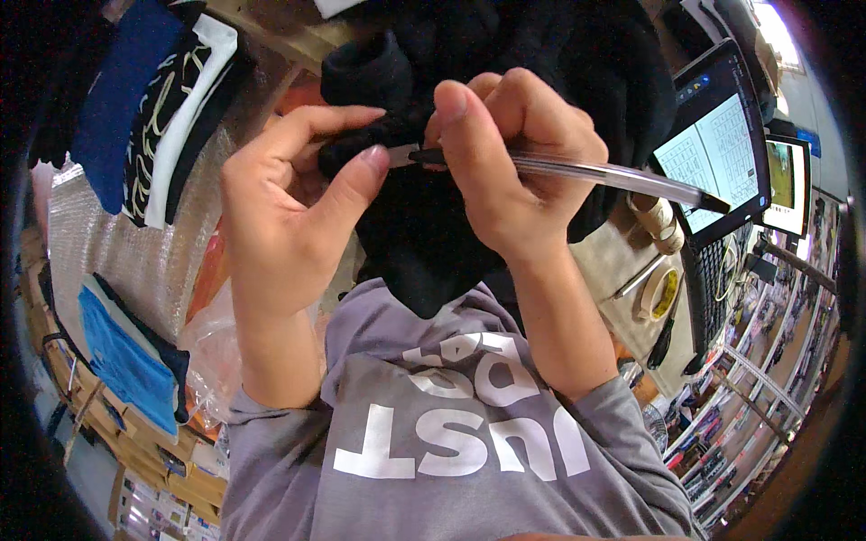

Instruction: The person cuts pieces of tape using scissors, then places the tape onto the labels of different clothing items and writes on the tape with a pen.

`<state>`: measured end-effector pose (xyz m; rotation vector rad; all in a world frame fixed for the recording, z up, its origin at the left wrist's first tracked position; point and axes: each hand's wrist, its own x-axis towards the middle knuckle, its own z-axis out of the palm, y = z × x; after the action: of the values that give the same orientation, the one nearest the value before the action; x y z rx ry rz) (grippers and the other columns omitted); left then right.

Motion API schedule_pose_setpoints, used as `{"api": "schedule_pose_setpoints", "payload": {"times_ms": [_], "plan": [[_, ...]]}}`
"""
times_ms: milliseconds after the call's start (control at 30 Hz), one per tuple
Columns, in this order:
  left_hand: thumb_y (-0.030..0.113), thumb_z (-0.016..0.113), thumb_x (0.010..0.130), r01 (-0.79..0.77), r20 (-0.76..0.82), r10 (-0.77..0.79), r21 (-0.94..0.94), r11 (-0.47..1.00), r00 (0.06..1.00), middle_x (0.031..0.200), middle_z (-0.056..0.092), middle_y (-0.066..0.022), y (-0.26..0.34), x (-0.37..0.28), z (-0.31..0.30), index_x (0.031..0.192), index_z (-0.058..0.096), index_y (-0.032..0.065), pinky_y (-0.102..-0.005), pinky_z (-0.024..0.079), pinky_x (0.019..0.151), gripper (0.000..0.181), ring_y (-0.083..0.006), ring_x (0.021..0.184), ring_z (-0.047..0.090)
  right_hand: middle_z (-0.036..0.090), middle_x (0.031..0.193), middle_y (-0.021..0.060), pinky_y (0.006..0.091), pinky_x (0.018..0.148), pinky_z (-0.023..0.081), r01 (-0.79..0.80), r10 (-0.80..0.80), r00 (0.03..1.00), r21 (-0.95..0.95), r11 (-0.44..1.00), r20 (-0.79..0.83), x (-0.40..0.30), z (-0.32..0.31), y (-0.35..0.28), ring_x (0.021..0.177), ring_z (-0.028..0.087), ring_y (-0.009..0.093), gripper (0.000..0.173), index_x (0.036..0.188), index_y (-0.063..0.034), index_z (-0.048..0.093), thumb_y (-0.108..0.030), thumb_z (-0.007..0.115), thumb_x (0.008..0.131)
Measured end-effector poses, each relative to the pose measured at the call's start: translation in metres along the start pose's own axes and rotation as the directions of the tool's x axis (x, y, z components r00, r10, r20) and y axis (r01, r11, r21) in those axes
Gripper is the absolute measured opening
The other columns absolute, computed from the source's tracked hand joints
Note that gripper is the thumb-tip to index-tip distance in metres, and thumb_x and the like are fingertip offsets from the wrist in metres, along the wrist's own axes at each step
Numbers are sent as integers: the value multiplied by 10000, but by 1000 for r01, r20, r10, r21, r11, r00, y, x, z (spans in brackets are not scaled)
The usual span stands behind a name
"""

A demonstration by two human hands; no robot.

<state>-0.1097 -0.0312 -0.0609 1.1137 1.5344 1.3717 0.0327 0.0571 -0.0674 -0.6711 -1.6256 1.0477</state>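
In my right hand is a clear-barrelled pen, its black end pointing left and its other end reaching right across the view. My left hand pinches a small pale tag or strip between thumb and fingers; the pen's black end touches or nearly touches it. Whether the tag is joined to the cloth cannot be told. Beneath both hands lies a heap of black fabric, probably a garment, hanging down over the front of my grey shirt.
On the left lie folded garments, bubble wrap and a blue folded cloth. To the right stand a laptop, a second screen, a roll of tape and a black-handled tool. Shelves fill the far right.
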Motion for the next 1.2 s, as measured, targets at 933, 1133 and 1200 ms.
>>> {"api": "schedule_pose_setpoints", "payload": {"times_ms": [933, 1133, 1200], "plan": [[32, 705, 814, 1, 58, 2, -48, 999, 998, 1100, 650, -119, -4, -5, -4, 1136, 609, -71, -259, 463, 906, 351, -147, 1022, 601, 568, 564, 77, 192, 447, 358, 265, -230, 950, -157, 951, 210, -1, -4, 3, 496, 490, 58, 333, 612, -38, 395, 71, 597, 854], [34, 697, 824, 36, 66, -33, -45, 998, 997, 1091, 651, -117, -6, -5, -5, 1138, 605, -72, -247, 471, 881, 344, -141, 998, 607, 575, 569, 80, 196, 445, 357, 261, -217, 949, -182, 948, 230, -1, -7, 3, 493, 490, 63, 330, 611, -39, 400, 49, 582, 872], [36, 697, 824, 67, 75, -63, -48, 997, 995, 1086, 651, -116, -4, -4, -6, 1136, 605, -71, -246, 474, 875, 343, -138, 993, 606, 575, 574, 78, 196, 450, 359, 237, -202, 959, -169, 957, 200, -2, -6, 4, 499, 493, 64, 328, 613, -39, 399, 47, 582, 871]]}}
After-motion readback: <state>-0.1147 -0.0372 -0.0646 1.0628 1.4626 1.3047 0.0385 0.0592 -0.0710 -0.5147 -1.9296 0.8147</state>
